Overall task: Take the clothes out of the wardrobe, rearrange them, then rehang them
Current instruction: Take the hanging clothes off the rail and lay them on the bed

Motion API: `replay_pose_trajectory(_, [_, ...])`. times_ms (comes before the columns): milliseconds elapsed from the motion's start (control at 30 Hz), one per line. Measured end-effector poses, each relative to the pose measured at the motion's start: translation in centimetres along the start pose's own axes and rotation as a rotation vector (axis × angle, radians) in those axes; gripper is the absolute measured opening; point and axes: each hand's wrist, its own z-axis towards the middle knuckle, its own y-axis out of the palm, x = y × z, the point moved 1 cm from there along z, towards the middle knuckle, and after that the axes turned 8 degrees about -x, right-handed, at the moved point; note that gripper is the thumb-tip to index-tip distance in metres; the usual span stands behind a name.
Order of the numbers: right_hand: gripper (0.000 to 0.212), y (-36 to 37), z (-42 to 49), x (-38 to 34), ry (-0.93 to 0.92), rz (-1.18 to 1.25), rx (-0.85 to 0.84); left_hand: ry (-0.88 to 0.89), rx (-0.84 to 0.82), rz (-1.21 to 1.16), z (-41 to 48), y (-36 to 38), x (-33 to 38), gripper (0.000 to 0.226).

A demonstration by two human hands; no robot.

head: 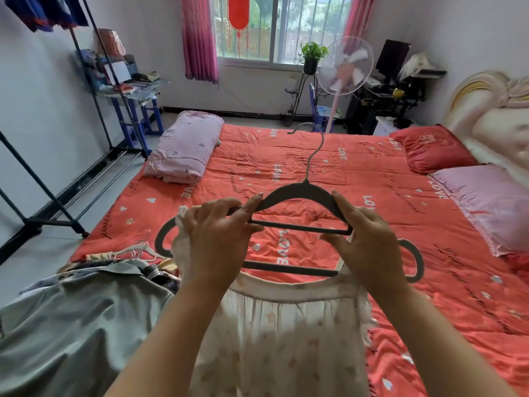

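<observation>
I hold a dark grey hanger (300, 193) up over the red bed (329, 167), its hook pointing away from me. My left hand (217, 239) grips the hanger's left side together with a strap of a white patterned garment (283, 333). My right hand (369, 242) pinches the right shoulder and lower bar. The garment's neckline hangs just below the hanger's bottom bar (286, 267). Dark blue clothes (45, 12) hang on the wardrobe rack (94, 67) at upper left.
A pile of clothes with hangers, topped by a grey-green shirt (71, 325), lies on the bed at lower left. A folded pink quilt (186, 144) and pillows (429, 150) rest on the bed. A standing fan (345, 65) and a cluttered desk (395, 93) stand beyond.
</observation>
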Motion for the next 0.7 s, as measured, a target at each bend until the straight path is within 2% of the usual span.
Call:
replay_pose_trajectory(467, [0.076,19.8,7.0,11.0,0.042,0.169,-0.154,-0.155,-0.213,0.094,2.9,18.7,-10.4,0.048])
replay_pose_trajectory(700, [0.070,33.3,6.3,15.8,0.160,0.276,-0.325,-0.298,-0.440,0.125,-4.1,28.4,-16.6,0.059])
